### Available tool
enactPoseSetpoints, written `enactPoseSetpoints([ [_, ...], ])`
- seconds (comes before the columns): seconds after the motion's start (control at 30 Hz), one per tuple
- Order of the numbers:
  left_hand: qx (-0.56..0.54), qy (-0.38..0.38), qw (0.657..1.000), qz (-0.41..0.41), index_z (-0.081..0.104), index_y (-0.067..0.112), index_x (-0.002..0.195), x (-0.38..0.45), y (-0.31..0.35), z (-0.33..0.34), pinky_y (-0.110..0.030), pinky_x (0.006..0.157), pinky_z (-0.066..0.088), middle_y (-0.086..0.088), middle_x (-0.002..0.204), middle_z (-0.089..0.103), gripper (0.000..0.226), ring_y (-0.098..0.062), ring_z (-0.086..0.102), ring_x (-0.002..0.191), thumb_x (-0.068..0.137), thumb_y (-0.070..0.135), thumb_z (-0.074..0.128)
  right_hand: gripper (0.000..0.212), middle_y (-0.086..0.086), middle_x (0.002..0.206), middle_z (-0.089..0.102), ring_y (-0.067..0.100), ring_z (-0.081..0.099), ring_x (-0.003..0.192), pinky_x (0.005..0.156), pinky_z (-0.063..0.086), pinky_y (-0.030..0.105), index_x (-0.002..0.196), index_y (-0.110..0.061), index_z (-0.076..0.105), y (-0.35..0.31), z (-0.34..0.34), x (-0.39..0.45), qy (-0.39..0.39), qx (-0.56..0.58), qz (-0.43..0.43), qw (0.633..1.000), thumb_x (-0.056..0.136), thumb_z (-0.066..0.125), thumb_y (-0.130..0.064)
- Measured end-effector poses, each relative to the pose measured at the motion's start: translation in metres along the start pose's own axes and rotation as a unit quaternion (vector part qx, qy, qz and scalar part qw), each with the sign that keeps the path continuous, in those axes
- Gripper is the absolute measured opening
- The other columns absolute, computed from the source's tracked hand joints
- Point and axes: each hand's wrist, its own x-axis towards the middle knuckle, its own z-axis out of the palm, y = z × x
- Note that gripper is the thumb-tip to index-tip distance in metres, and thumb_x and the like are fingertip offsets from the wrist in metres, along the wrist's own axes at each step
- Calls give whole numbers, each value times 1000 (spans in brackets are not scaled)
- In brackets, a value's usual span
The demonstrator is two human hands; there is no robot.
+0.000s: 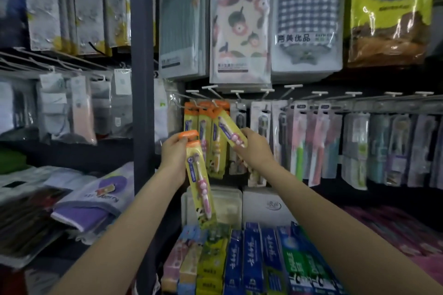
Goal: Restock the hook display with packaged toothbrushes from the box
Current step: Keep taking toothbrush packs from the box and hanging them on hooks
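Risky now: right hand (255, 148) pinching a tilted toothbrush pack (232, 130) near its hook (217, 98), left hand (174, 151) gripping spare packs (200, 179); could miss the hole, drop.

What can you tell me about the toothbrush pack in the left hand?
The toothbrush pack is a long yellow card with an orange top tab and a clear plastic bubble holding a pink toothbrush with rounded beads on its handle. It hangs almost upright, tilted a little, bottom end down over the boxes on the shelf. The left hand pinches it near the orange top. It hangs in front of the same yellow packs on the hooks. A second orange tab shows just above it.
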Motion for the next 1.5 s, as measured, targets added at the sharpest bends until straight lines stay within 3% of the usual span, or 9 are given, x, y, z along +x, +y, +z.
enactPoseSetpoints([
  [0.13,-22,40,999,10,58,14,85,19,10,9,-14,31,39,-5,73,59,14,-16,56,54,91,5,49,25,4,91,58,4,49,56,38,35,10,114,-8,51,8,12,7,33,72,28,996,91,57,-15],
  [0.33,-27,100,991,80,52,17,87,41,15,31,-16,41,44,-6,83,60,16,-4,58,49,90,2,46,59,12,129,44,24,50,111,82,42,25,132,-9,35,31,22,-6,-37,19,44,998,85,65,-29],
  [0.5,-40,153,984,77,59,10,101,58,18,52,-29,74,52,-8,107,63,19,-22,60,91,89,5,46,42,3,117,46,15,50,105,84,39,21,123,-13,45,37,3,-25,-42,7,-3,999,88,60,-31],
  [0.77,-81,114,988,71,55,21,61,68,24,67,-31,61,46,4,64,56,35,-19,54,63,87,0,45,27,4,110,50,15,54,92,75,42,21,116,-14,51,51,-29,-34,-27,-21,3,999,91,56,-24],
  [1.0,66,42,992,104,60,26,83,62,15,61,-33,81,52,-3,91,65,15,-27,61,92,89,20,47,26,8,110,54,18,55,91,68,42,15,115,-12,52,59,-33,-44,-35,-24,13,999,92,55,-24],
  [1.1,159,79,970,168,53,25,123,45,-2,53,-32,87,51,-4,116,60,42,-23,58,101,87,4,43,30,6,112,52,13,51,91,61,36,10,118,-10,52,69,-35,-55,-39,-23,16,999,91,56,-24],
  [1.2,187,138,946,227,51,11,122,0,-32,51,-20,91,45,-7,125,49,37,-21,48,114,88,-3,49,31,4,109,51,13,49,93,60,36,9,119,-6,52,84,-49,-77,-58,-13,34,998,91,57,-18],
  [1.3,261,39,925,274,52,21,104,-51,-80,60,-38,100,38,-10,121,49,34,-29,46,115,83,-5,48,34,7,109,53,20,53,94,75,38,22,120,-6,52,117,-73,-111,-63,-38,73,995,90,59,-18],
  [1.5,334,-210,872,289,60,8,100,-178,-198,88,-25,83,39,-6,105,44,34,-19,48,99,76,-4,41,33,17,110,61,29,59,97,80,38,29,114,6,54,222,-142,-229,-59,-93,199,974,84,63,-4],
])
